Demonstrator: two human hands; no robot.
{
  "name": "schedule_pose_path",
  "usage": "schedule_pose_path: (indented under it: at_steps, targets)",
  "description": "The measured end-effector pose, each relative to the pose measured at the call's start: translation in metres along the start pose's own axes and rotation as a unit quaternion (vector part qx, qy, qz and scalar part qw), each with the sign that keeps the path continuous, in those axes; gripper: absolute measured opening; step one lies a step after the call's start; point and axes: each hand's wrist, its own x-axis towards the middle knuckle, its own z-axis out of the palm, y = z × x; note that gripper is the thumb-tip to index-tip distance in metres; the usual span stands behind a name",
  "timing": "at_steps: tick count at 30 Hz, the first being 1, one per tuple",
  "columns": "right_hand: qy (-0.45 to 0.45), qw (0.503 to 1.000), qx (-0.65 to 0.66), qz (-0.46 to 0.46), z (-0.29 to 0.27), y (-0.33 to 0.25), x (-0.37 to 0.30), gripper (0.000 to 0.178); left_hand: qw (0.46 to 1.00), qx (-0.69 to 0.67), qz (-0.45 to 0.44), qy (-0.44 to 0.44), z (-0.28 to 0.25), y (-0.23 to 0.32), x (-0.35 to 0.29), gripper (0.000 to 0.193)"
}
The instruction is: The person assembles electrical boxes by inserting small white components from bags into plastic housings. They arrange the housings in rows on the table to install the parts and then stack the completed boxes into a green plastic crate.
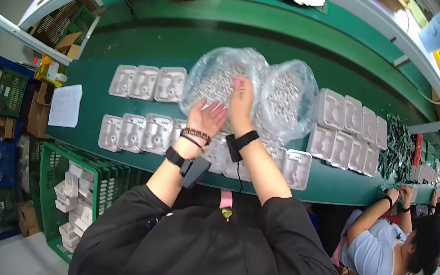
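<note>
My left hand (208, 117) is palm up at the near edge of a clear plastic bag (203, 67), its fingers stretched out and nothing visible on the palm. My right hand (242, 102) is just right of it, over the bag, with the fingers curled together; whatever they may hold is hidden. Many small silvery-grey parts (217, 85) fill this bag. Against its right side stands a second clear bag (305, 107) with similar parts (284, 97). Along the near table edge runs a row of light grey moulded trays (156, 135), partly covered by my wrists.
More grey trays (144, 83) stand at the far left, and others (351, 114) in two rows on the right. A white paper sheet (66, 105) lies at the table's left end. A green crate (48, 180) of grey pieces stands below. A co-worker (377, 249) sits at right.
</note>
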Motion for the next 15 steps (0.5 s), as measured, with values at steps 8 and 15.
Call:
schedule_pose_path:
  at_steps: [8, 15]
  targets:
    - [-0.123, 0.966, -0.18, -0.141, -0.166, -0.034, -0.043, 0.021, 0.965, -0.153, -0.083, -0.199, 0.074, -0.151, -0.051, 0.036]
    - [-0.093, 0.966, -0.141, -0.195, -0.236, -0.062, -0.059, 0.031, 0.994, -0.002, -0.112, 0.0, 0.094, -0.218, -0.05, 0.038]
